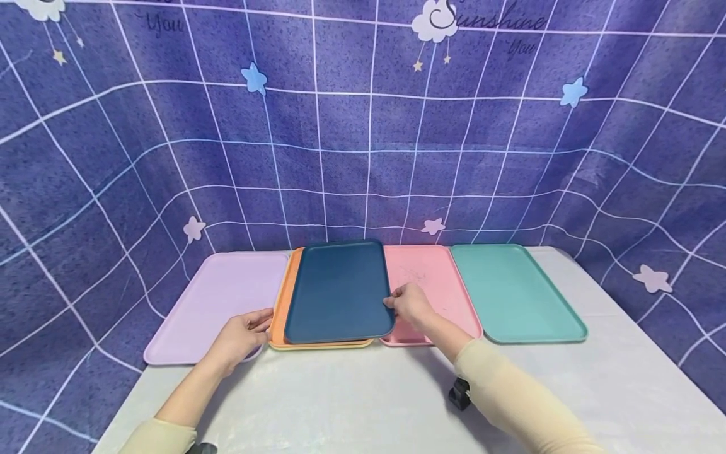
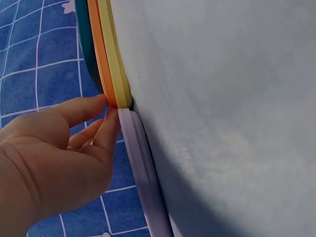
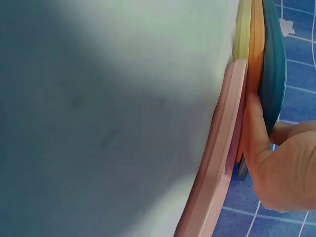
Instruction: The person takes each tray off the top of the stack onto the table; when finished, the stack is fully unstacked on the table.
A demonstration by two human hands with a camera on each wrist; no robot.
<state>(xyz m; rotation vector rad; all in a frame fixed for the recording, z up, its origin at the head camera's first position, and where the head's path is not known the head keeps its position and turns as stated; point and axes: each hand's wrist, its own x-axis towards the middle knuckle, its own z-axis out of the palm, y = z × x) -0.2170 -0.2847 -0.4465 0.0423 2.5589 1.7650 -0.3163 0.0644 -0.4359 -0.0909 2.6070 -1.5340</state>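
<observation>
- Pinching navy tray (image 1: pixel 340 290) by right edge with right hand (image 1: pixel 411 304), mid-frame.
- Touching orange tray (image 1: pixel 285 296) under it, left of center, with left hand (image 1: pixel 239 337), fingers loosely extended.

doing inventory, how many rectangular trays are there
6: lilac tray left; yellow tray under orange tray under navy tray, centre; pink tray right of these; teal tray far right. More may be hidden.

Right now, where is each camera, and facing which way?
Head: head-worn, facing forward and down at the navy tray; left hand, right hand and forearms show.
Left wrist: worn there, facing the orange tray edge-on; left hand shows.
Right wrist: worn there, facing the pink tray edge-on; right hand shows.
Both wrist views share the yellow tray.
</observation>
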